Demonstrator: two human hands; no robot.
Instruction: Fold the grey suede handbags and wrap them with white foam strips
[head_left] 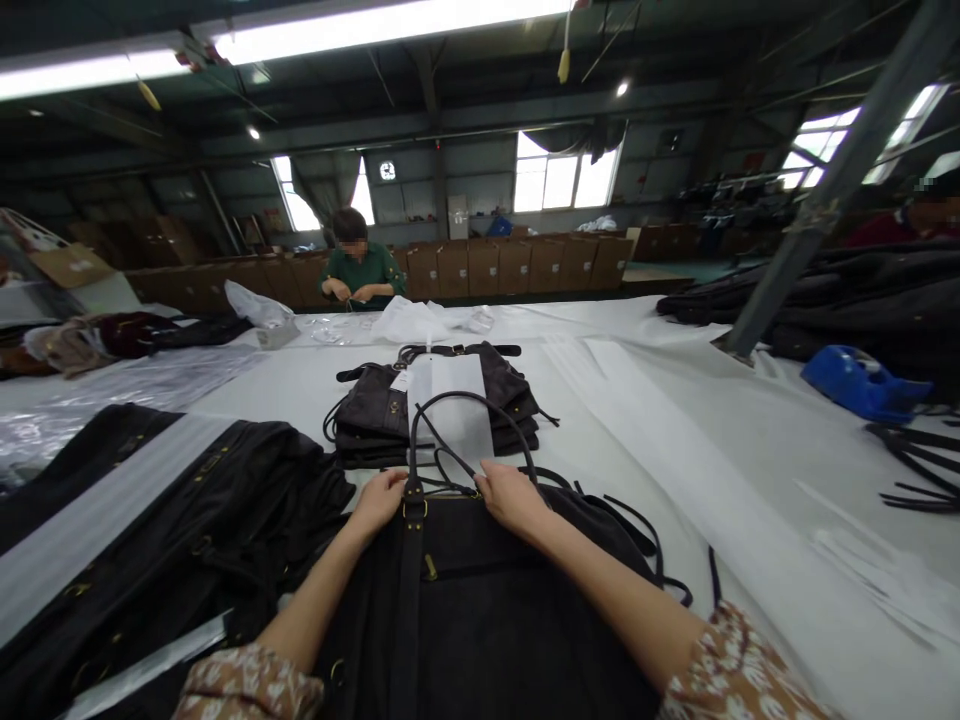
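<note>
A large black handbag [525, 620] with brass fittings lies in front of me, its top edge facing away. My left hand [381, 500] closes on the bag's top left edge, beside the base of the looped handle [472, 396]. My right hand [513, 494] has its fingers bent over the zipped top opening, gripping the edge near the middle; its fingertips are partly hidden. A small brass zip pull [430, 567] shows on the bag's front. Just beyond stands a stack of dark bags [367, 415] with a white sheet [454, 385] draped over it.
More black bags [247, 500] lie at left, with a white strip across them. Long white foam sheets [675, 450] cover the table's right side, near a blue tape dispenser [862, 382] and a slanted metal post [817, 200]. A co-worker [364, 265] in green stands across the table.
</note>
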